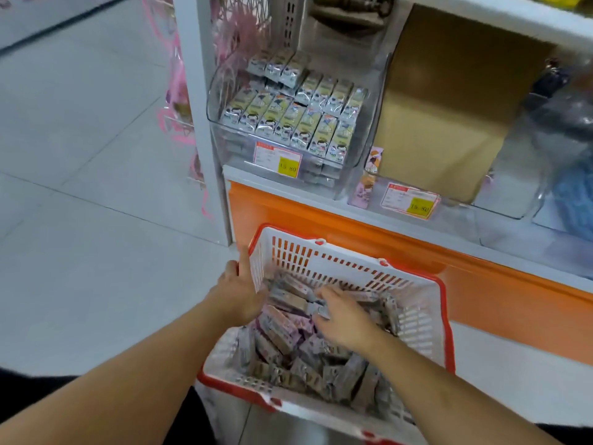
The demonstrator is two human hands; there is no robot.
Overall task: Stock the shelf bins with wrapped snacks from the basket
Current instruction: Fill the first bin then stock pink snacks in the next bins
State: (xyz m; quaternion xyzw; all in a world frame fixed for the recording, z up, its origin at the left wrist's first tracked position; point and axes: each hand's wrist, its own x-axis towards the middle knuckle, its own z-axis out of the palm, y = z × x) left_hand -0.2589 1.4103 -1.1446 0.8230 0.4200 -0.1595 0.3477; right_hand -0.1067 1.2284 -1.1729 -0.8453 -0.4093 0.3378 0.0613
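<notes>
A white basket with a red rim [340, 261] sits on the floor below the shelf, filled with several purple and tan wrapped snacks [288, 345]. My left hand [239, 293] grips the basket's left rim, thumb up along the edge. My right hand [341, 316] reaches down into the pile, fingers curled over a snack near the middle; the grip itself is hidden. On the shelf, a clear bin [224, 101] holds rows of yellow-green wrapped snacks [298, 117]. To its right, a second clear bin [455, 213] holds only a couple of purple snacks [365, 184] at its left end.
Price tags [277, 162] are stuck on both bin fronts. A cardboard box [449, 101] stands behind the second bin. An orange shelf base [481, 284] runs behind the basket. Pink wire racks [179, 101] hang at the shelf's left end. Tiled floor [80, 187] spreads to the left.
</notes>
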